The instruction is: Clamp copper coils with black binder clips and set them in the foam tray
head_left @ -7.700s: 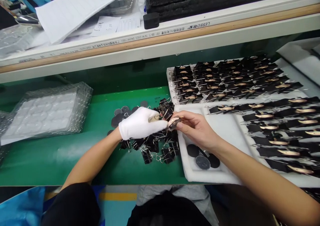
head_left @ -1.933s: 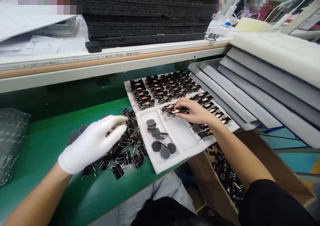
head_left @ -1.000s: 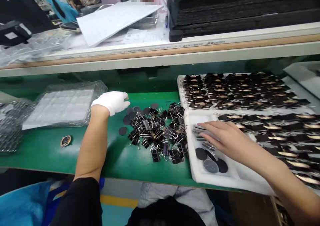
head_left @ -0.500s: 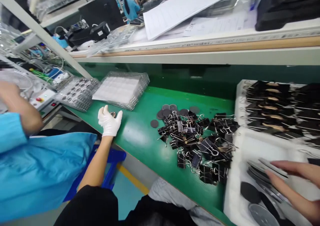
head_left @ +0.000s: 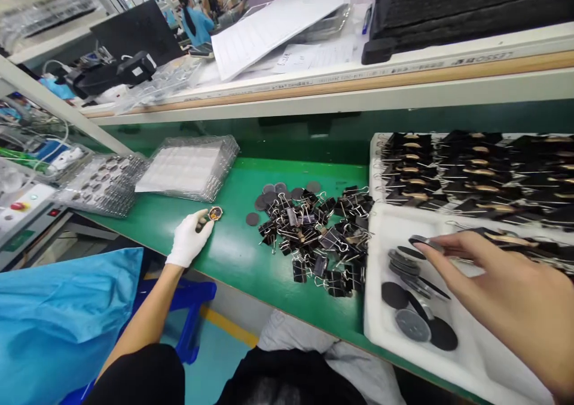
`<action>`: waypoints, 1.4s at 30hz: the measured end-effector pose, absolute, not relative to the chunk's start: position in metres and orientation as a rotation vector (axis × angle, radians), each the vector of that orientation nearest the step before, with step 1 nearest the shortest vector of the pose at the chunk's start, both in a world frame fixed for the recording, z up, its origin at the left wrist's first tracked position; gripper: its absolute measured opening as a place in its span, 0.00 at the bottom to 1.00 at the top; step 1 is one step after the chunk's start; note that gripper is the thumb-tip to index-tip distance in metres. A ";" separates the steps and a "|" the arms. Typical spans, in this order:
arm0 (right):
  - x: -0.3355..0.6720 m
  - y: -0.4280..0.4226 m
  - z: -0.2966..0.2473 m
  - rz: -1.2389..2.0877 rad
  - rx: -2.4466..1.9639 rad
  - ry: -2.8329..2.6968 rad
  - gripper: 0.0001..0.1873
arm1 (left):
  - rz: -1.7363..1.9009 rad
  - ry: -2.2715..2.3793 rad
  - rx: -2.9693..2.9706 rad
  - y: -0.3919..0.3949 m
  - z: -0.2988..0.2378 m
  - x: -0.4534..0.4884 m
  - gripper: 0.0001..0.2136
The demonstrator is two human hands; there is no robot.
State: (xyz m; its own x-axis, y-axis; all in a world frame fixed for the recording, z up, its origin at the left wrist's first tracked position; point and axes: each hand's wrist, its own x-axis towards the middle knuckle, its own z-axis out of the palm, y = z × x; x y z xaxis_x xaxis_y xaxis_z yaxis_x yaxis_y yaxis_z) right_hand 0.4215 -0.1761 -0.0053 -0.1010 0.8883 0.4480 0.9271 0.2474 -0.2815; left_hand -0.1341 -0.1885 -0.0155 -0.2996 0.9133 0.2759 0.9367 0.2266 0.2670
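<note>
My left hand [head_left: 191,237], in a white glove, rests over the green bench at the left. Its thumb and fingers pinch a small round metal part [head_left: 216,213] that looks like a watch case with gold inside. Bare, my right hand [head_left: 497,285] is above the white foam tray [head_left: 376,321] and grips a thin dark round disc [head_left: 421,241] between thumb and fingers. Below it in the tray lie a small stack of discs [head_left: 403,262], black discs [head_left: 443,334] and a clear round disc [head_left: 412,325].
A heap of black binder clips [head_left: 323,237] lies mid-bench, with dark discs [head_left: 269,198] behind it. More clips [head_left: 412,166] stand in rows on the right. Clear plastic trays [head_left: 192,166] sit at the back left beneath a shelf edge [head_left: 314,99]. Blue cloth [head_left: 67,321] is at left.
My view has swung right. My left fingers have closed on the round metal part, which lay in the open palm area before. My right hand has raised a disc off the stack in the tray.
</note>
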 end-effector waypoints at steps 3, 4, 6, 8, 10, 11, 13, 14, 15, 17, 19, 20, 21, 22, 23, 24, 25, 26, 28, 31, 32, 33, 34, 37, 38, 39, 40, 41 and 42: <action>0.412 -0.180 0.006 -0.170 -1.525 -2.054 0.25 | -0.605 -2.350 -1.870 -0.181 -0.017 -0.113 0.29; 0.410 -0.181 0.009 -0.182 -1.505 -2.071 0.25 | -0.598 -2.335 -1.890 -0.178 -0.018 -0.107 0.31; 0.406 -0.183 0.012 -0.173 -1.469 -2.105 0.24 | -0.545 -2.302 -1.960 -0.171 -0.017 -0.096 0.34; 0.402 -0.183 0.018 -0.135 -1.425 -2.123 0.22 | -0.476 -2.259 -2.041 -0.163 -0.014 -0.088 0.36; 0.396 -0.182 0.027 -0.078 -1.387 -2.118 0.21 | -0.413 -2.238 -2.098 -0.152 -0.008 -0.082 0.34; 0.393 -0.181 0.032 -0.056 -1.371 -2.113 0.20 | -0.379 -2.244 -2.131 -0.145 -0.005 -0.080 0.32; 0.385 -0.177 0.042 -0.009 -1.329 -2.109 0.19 | -0.312 -2.272 -2.200 -0.132 0.002 -0.080 0.28; 0.381 -0.174 0.046 0.031 -1.305 -2.106 0.19 | -0.282 -2.282 -2.231 -0.126 0.005 -0.081 0.27; 0.378 -0.171 0.049 0.088 -1.280 -2.096 0.18 | -0.264 -2.285 -2.251 -0.120 0.007 -0.082 0.27; 0.370 -0.164 0.051 0.265 -1.248 -2.034 0.15 | -0.284 -2.285 -2.246 -0.111 0.011 -0.084 0.27; 0.362 -0.157 0.050 0.526 -1.238 -1.899 0.13 | -0.395 -2.313 -2.207 -0.105 0.014 -0.082 0.26; 0.358 -0.154 0.048 0.690 -1.221 -1.815 0.14 | -0.490 -2.333 -2.173 -0.103 0.017 -0.078 0.26; 0.355 -0.152 0.047 0.867 -1.191 -1.725 0.15 | -0.598 -2.345 -2.138 -0.102 0.021 -0.072 0.26; 0.351 -0.150 0.045 1.042 -1.147 -1.640 0.17 | -0.703 -2.337 -2.113 -0.102 0.026 -0.063 0.27; 0.347 -0.150 0.044 1.194 -1.095 -1.564 0.19 | -0.784 -2.306 -2.107 -0.102 0.032 -0.050 0.27; 0.344 -0.149 0.043 1.309 -1.046 -1.501 0.20 | -0.834 -2.250 -2.126 -0.103 0.039 -0.034 0.29; 0.341 -0.150 0.043 1.382 -1.011 -1.452 0.20 | -0.840 -2.169 -2.179 -0.104 0.046 -0.016 0.30; 0.339 -0.150 0.042 1.419 -0.988 -1.417 0.20 | -0.802 -2.083 -2.259 -0.107 0.054 0.004 0.30; 0.337 -0.152 0.041 1.393 -0.946 -1.379 0.17 | -0.684 -1.899 -2.467 -0.111 0.070 0.049 0.30; 0.340 -0.153 0.039 1.006 -0.854 -1.455 0.07 | -0.464 -1.707 -2.726 -0.115 0.086 0.110 0.27; 0.342 -0.154 0.038 0.801 -0.812 -1.515 0.06 | -0.397 -1.664 -2.779 -0.115 0.089 0.125 0.25; 0.345 -0.154 0.037 0.583 -0.770 -1.582 0.09 | -0.348 -1.621 -2.824 -0.114 0.090 0.138 0.24; 0.347 -0.154 0.036 0.381 -0.739 -1.657 0.12 | -0.317 -1.574 -2.868 -0.113 0.091 0.147 0.23; 0.353 -0.155 0.033 -0.042 -0.736 -1.856 0.20 | -0.306 -1.424 -2.986 -0.108 0.087 0.158 0.20; 0.354 -0.154 0.031 -0.132 -0.768 -1.902 0.21 | -0.319 -1.395 -3.000 -0.107 0.085 0.157 0.20; 0.355 -0.154 0.030 -0.202 -0.804 -1.931 0.22 | -0.338 -1.383 -2.998 -0.105 0.083 0.156 0.19; 0.356 -0.153 0.029 -0.251 -0.831 -1.951 0.22 | -0.359 -1.376 -2.988 -0.104 0.081 0.153 0.19; 0.357 -0.152 0.027 -0.285 -0.845 -1.966 0.22 | -0.382 -1.368 -2.975 -0.103 0.079 0.151 0.19; 0.358 -0.151 0.027 -0.300 -0.847 -1.988 0.22 | -0.396 -1.354 -2.967 -0.103 0.078 0.150 0.19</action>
